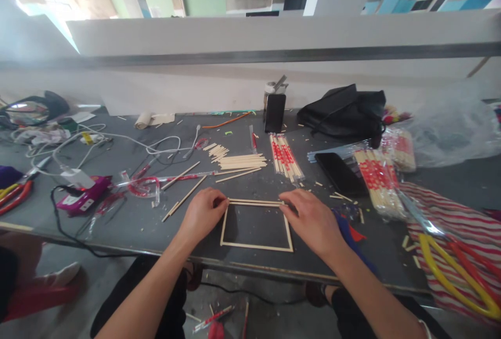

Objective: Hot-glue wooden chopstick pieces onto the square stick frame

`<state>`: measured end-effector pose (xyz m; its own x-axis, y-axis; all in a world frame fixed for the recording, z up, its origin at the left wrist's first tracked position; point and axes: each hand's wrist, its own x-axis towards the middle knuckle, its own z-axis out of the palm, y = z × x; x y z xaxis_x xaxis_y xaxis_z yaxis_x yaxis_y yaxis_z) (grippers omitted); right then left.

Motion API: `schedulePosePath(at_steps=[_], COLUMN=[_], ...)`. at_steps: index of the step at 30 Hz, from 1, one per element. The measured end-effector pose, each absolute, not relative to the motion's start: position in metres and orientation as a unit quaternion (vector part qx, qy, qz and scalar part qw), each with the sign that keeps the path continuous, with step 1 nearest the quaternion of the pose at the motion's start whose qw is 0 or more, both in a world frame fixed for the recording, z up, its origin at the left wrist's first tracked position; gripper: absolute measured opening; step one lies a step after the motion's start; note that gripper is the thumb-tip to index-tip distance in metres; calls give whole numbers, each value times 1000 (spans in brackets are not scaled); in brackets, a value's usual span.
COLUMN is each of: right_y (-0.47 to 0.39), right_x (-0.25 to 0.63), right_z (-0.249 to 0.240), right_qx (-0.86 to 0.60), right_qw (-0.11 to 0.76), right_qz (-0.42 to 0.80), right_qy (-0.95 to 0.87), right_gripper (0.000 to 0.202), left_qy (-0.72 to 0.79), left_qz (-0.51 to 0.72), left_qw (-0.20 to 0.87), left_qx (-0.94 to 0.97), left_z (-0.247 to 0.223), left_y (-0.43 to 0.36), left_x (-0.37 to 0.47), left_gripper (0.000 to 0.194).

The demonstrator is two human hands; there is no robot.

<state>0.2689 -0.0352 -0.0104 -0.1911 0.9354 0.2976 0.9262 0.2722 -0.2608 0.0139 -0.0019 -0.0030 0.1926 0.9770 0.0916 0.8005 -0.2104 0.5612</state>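
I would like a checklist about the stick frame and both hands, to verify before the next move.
1. Left hand fingers at the far left corner: ok.
2. Right hand fingers at the far right corner: ok.
3. Stick frame resting on the table: ok.
4. Far side a single stick: not ok, two sticks lie alongside.
5. Corners firmly joined: cannot tell.
6. Loose sticks nearby: ok.

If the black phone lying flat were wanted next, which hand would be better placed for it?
Probably the right hand: it is at the corner of the stick frame nearer the flat phone, while the left hand is at the opposite upper corner.
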Motion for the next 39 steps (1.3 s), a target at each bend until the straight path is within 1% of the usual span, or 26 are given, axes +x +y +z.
schedulePosePath(at_steps=[5, 19, 28, 39], right_y=[-36, -34, -34, -34], right_x=[273, 273, 276, 267], right_z=[-10, -8, -5, -12], right_qx=[-604, -580, -590, -590], right_qw=[192, 153, 168, 156], right_qz=[19, 43, 41, 27], right_qy=[-773, -799, -788, -792], right_gripper=[13, 20, 16, 21], left_qy=[595, 594, 594, 590], left_qz=[221, 215, 220, 229], left_qw=[200, 201, 206, 210], left_qx=[747, 749, 746, 745], left_z=[-4, -4, -2, -2], left_y=[-2, -2, -1, -2], left_x=[13, 12, 11, 11], left_gripper=[15, 16, 16, 20])
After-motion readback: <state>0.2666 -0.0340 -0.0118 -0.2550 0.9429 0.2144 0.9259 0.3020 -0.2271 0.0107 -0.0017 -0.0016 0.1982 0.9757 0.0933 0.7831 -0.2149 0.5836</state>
